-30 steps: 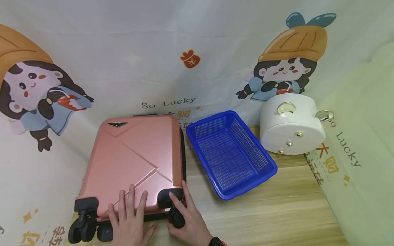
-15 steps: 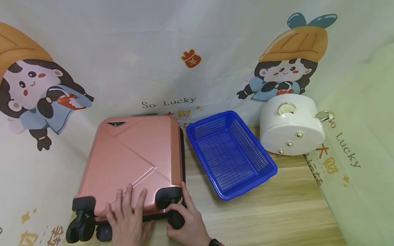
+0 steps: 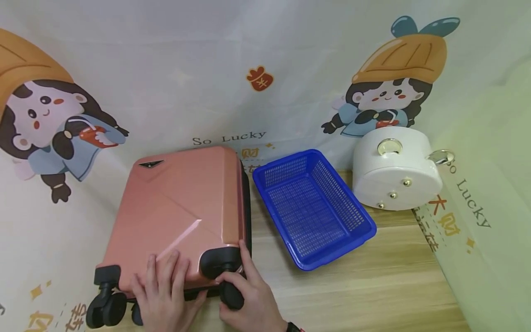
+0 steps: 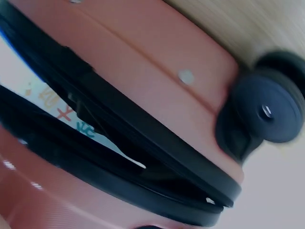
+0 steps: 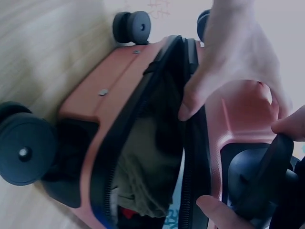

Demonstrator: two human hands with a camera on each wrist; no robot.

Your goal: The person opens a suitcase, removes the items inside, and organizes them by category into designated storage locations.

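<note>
A pink hard-shell suitcase (image 3: 170,198) lies flat with its black wheels towards the person. Its lid is raised at the wheel end, and both wrist views show a gap between the black zipper edges. My left hand (image 3: 163,295) grips the lid's edge, fingers spread on top and thumb underneath. At the right corner, my right hand (image 3: 255,297) holds the lid beside a black wheel (image 3: 231,295), its thumb at the edge in the right wrist view. Olive folded fabric (image 5: 140,167) shows inside the gap, with a small red patch near it; the rest inside is hidden.
Right of the suitcase stands a blue plastic basket (image 3: 286,240) with nothing in it. A white round case (image 3: 394,161) with gold fittings is farther right, against the printed cloth backdrop (image 3: 290,37). All stand on a wood-grain table (image 3: 398,267).
The suitcase lid has risen and shifted slightly left at its wheel end. My left thumb has moved under the edge, and both hands have moved a little left with the lid.
</note>
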